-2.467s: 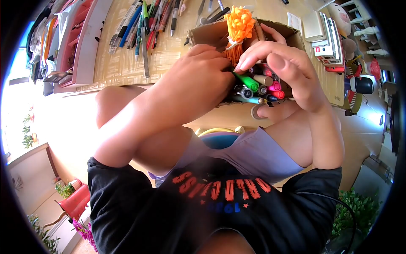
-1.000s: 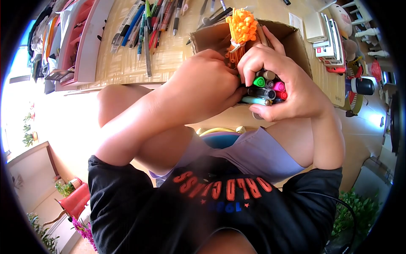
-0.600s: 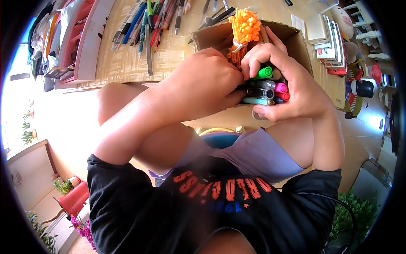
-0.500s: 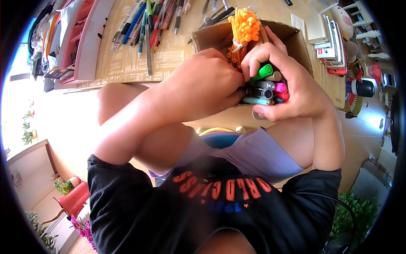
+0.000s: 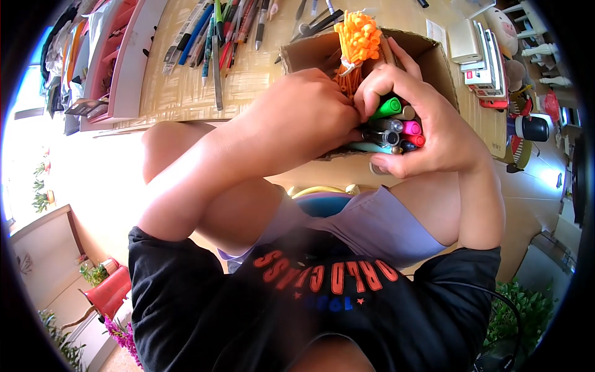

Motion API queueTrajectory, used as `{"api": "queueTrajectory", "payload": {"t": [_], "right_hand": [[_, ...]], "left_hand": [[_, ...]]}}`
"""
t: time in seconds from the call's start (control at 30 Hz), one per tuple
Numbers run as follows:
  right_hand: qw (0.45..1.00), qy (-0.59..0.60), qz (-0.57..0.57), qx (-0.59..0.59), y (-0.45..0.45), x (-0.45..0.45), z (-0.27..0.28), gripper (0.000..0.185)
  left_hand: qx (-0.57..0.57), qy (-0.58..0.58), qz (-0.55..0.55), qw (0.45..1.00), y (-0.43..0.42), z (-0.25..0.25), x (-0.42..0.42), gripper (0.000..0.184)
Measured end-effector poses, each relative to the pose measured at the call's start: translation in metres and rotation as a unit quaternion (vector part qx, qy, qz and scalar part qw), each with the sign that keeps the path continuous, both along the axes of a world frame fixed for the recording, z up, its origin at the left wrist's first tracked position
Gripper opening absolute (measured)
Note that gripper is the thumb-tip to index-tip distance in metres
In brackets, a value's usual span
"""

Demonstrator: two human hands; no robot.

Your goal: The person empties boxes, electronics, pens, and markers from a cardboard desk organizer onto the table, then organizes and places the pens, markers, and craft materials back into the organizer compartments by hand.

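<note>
A cardboard box (image 5: 435, 59) stands at the desk's near edge. A bundle of orange sticks (image 5: 357, 38), tied with a white band, rises out of it. My right hand (image 5: 424, 108) curls round a cluster of markers and pens inside the box, its thumb below them. Among these are a green marker (image 5: 388, 108), a pink one (image 5: 411, 128) and a red one (image 5: 419, 141), caps towards me. My left hand (image 5: 310, 115) is closed against the cluster's left side. Its fingertips and whatever they hold are hidden.
Loose pens and pencils (image 5: 201, 40) lie on the desk (image 5: 161, 99), with a metal ruler (image 5: 217, 77) beside them. A pink and white shelf (image 5: 121, 68) is at the left. White boxes (image 5: 483, 68) and a plush toy (image 5: 499, 31) are at the right.
My right hand has gone from loosely spread above the pens to wrapped round them, its thumb now lower. My left hand has moved slightly right. The green marker has shifted up and right.
</note>
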State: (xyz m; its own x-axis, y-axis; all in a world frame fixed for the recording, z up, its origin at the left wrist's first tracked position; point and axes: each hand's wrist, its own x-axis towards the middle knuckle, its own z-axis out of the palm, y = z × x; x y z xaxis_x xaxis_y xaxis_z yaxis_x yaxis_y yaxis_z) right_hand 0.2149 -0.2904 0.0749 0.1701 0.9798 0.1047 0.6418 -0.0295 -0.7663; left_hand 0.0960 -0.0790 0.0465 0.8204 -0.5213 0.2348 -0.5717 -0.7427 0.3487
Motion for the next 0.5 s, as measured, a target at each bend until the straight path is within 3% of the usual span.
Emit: {"api": "queueTrajectory", "payload": {"t": [0.17, 0.27, 0.37, 0.4, 0.5], "right_hand": [[1.000, 0.018, 0.002, -0.009, -0.001, 0.000, 0.002, 0.044], [1.000, 0.018, -0.005, -0.009, 0.000, -0.001, 0.001, 0.042], [1.000, 0.009, -0.016, 0.002, 0.001, -0.003, -0.002, 0.040], [1.000, 0.006, -0.021, 0.008, 0.000, -0.003, -0.003, 0.039], [1.000, 0.013, -0.018, 0.000, -0.001, -0.001, -0.005, 0.036]], "left_hand": [[0.004, 0.011, 0.021, 1.000, -0.003, 0.002, -0.002, 0.014], [-0.017, -0.037, 0.024, 0.999, -0.002, -0.002, 0.002, 0.023], [-0.079, -0.025, -0.056, 0.995, 0.014, 0.013, 0.006, 0.020], [-0.054, 0.011, -0.032, 0.998, 0.026, 0.036, 0.004, 0.014], [-0.229, 0.049, 0.160, 0.959, 0.061, 0.054, 0.000, 0.012]]}}
